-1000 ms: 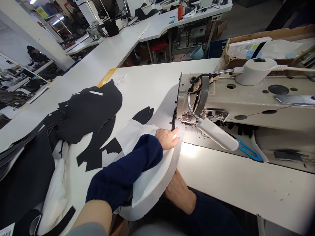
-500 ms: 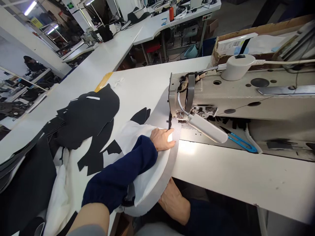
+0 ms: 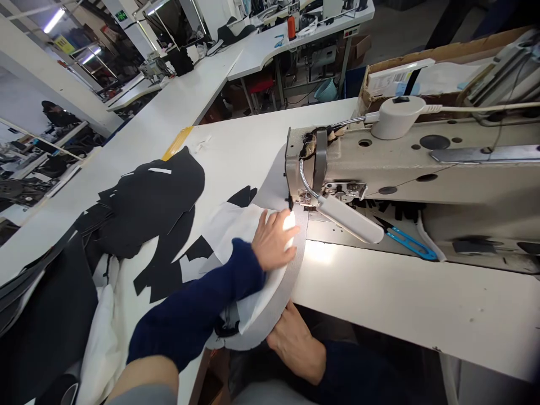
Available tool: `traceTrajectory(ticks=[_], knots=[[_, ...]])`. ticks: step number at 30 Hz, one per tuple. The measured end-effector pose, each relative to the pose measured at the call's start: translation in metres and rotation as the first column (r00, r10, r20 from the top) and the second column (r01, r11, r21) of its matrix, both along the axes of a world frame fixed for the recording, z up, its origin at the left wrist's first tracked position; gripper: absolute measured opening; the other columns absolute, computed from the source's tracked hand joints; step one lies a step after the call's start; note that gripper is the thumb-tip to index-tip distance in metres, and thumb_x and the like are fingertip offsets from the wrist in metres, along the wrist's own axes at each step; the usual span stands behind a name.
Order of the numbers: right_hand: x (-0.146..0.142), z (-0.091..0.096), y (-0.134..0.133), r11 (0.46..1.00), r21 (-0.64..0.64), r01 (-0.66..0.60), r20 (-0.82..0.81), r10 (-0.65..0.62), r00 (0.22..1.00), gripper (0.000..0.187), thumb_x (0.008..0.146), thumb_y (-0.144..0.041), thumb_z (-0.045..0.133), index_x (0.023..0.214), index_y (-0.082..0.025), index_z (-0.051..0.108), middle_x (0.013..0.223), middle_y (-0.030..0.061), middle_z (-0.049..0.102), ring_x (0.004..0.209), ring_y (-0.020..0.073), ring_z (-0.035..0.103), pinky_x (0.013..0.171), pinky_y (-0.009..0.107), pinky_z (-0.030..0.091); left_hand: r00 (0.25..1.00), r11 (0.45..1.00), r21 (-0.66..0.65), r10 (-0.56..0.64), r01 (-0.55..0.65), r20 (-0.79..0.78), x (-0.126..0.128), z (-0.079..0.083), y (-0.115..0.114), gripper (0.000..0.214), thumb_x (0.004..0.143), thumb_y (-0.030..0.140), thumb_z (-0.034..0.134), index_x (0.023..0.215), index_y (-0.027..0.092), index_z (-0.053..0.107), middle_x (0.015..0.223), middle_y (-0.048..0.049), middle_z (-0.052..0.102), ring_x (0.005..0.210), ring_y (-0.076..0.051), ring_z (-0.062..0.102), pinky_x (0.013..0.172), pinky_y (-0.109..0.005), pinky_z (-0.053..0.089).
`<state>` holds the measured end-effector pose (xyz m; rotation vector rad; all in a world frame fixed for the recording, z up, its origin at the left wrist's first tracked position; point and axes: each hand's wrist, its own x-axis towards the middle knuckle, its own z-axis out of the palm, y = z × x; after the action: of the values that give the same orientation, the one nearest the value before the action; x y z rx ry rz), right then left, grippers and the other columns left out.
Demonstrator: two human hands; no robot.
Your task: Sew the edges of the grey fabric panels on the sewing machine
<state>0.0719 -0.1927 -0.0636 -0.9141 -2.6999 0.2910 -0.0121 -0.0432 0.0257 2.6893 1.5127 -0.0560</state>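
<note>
A curved fabric piece, white with a grey border (image 3: 276, 306), lies under the needle area of a sewing machine (image 3: 358, 163) and runs down over the table's front edge. My left hand (image 3: 276, 239) rests on its white part just in front of the presser foot, fingers spread and pressing down. Below the table edge, my right hand (image 3: 297, 344) grips the fabric's grey border, its fingertips partly hidden behind the cloth. A white lamp (image 3: 350, 218) on a bendable stem lights the stitching spot.
Black fabric pieces (image 3: 156, 197) are piled on the left of the table (image 3: 236, 132). Blue-handled thread snips (image 3: 409, 243) lie under the machine arm. A cardboard box (image 3: 447, 56) stands behind the machine. A person (image 3: 59, 114) sits far back on the left.
My left hand has shifted slightly and its fingers are more spread. The fabric has turned a little, its lower edge sitting higher. My right hand still holds the border.
</note>
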Motion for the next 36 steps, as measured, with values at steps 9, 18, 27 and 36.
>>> traceTrajectory(ticks=[9, 18, 27, 36], knots=[[-0.001, 0.017, 0.001, 0.99, 0.14, 0.007, -0.004, -0.006, 1.0, 0.007, 0.073, -0.011, 0.064, 0.079, -0.012, 0.067, 0.072, 0.0109, 0.067, 0.073, 0.0243, 0.059, 0.066, 0.038, 0.044, 0.956, 0.95, -0.302, -0.008, -0.085, -0.293, -0.002, -0.011, -0.073, 0.051, 0.096, 0.031, 0.033, 0.146, 0.027, 0.024, 0.096, -0.0065, 0.062, 0.076, -0.023, 0.065, 0.064, -0.033, 0.047], [0.01, 0.018, 0.01, 0.96, 0.268, 0.083, -0.013, -0.082, 0.997, 0.018, 0.077, -0.015, 0.062, 0.092, -0.008, 0.068, 0.083, 0.0153, 0.069, 0.084, 0.0282, 0.061, 0.086, 0.047, 0.043, 0.964, 0.968, -0.242, 0.004, -0.07, -0.265, 0.012, -0.018, -0.046, 0.051, 0.093, 0.024, 0.039, 0.143, 0.022, 0.031, 0.092, -0.0078, 0.067, 0.079, -0.026, 0.067, 0.065, -0.035, 0.048], [0.016, 0.007, 0.03, 0.944, 0.313, 0.102, 0.005, -0.109, 0.994, 0.021, 0.077, -0.02, 0.064, 0.092, -0.007, 0.069, 0.087, 0.0201, 0.069, 0.09, 0.0348, 0.06, 0.095, 0.061, 0.033, 0.97, 0.979, -0.197, 0.01, -0.06, -0.245, 0.024, -0.022, -0.015, 0.05, 0.092, 0.022, 0.041, 0.141, 0.018, 0.032, 0.092, -0.0083, 0.069, 0.081, -0.025, 0.067, 0.067, -0.036, 0.048], [0.013, 0.005, 0.043, 0.953, 0.261, 0.157, -0.007, -0.161, 0.987, 0.039, 0.086, -0.028, 0.059, 0.115, -0.004, 0.062, 0.121, 0.0277, 0.057, 0.114, 0.0381, 0.051, 0.102, 0.065, 0.027, 0.972, 0.978, -0.198, 0.025, -0.072, -0.233, 0.032, -0.024, 0.016, 0.054, 0.087, 0.021, 0.046, 0.14, 0.018, 0.037, 0.094, -0.0101, 0.069, 0.083, -0.025, 0.066, 0.067, -0.034, 0.045]])
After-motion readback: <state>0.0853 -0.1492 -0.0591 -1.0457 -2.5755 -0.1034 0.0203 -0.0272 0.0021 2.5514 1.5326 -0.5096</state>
